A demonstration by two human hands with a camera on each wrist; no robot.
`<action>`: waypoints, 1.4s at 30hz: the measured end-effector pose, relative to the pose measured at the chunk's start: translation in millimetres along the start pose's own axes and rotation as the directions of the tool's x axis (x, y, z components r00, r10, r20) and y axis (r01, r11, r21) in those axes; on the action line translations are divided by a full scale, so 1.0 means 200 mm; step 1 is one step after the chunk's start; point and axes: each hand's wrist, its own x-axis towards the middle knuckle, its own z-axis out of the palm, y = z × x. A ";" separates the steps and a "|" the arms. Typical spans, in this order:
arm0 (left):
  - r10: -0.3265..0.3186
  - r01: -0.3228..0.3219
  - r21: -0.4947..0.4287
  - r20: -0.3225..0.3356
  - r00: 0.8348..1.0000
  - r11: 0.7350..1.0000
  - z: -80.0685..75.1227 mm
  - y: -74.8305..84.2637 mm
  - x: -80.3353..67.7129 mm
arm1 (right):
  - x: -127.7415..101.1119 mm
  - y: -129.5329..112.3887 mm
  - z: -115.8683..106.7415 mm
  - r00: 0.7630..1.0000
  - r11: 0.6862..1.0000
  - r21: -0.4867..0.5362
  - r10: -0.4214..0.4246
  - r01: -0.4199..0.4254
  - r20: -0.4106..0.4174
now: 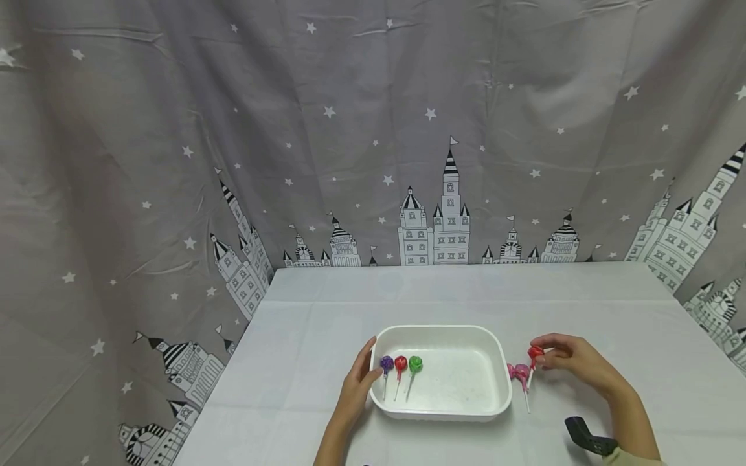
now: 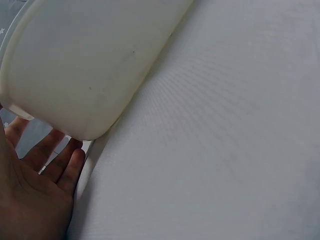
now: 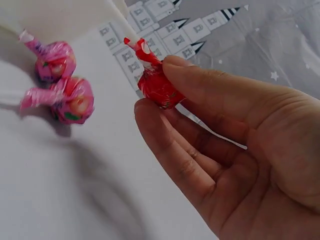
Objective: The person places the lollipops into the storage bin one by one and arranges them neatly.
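Observation:
A red-wrapped lollipop (image 3: 159,86) is pinched by its head between the thumb and fingers of my right hand (image 1: 574,362), just right of the tray, its white stick pointing down in the head view. Two pink lollipops (image 3: 72,106) lie beside the tray wall, close to that hand. My left hand (image 1: 354,387) grips the left end of the white plastic tray (image 1: 449,414), thumb over the rim and fingers along the outer wall (image 2: 75,75). Inside, at the left, a purple lollipop (image 1: 386,364), a red one (image 1: 400,364) and a green one (image 1: 415,364) lie side by side.
A white cloth covers the table (image 1: 326,291). Behind and to the left hangs a grey curtain (image 1: 350,129) printed with castles and stars. A black strap-like piece (image 1: 588,439) sits at my right wrist, by a light sleeve (image 1: 632,458).

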 end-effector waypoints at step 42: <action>0.011 -0.011 -0.014 0.011 1.000 1.000 0.00 -0.01 0.00 | 0.23 -0.34 0.22 0.984 0.985 -0.047 -0.165 0.168 0.061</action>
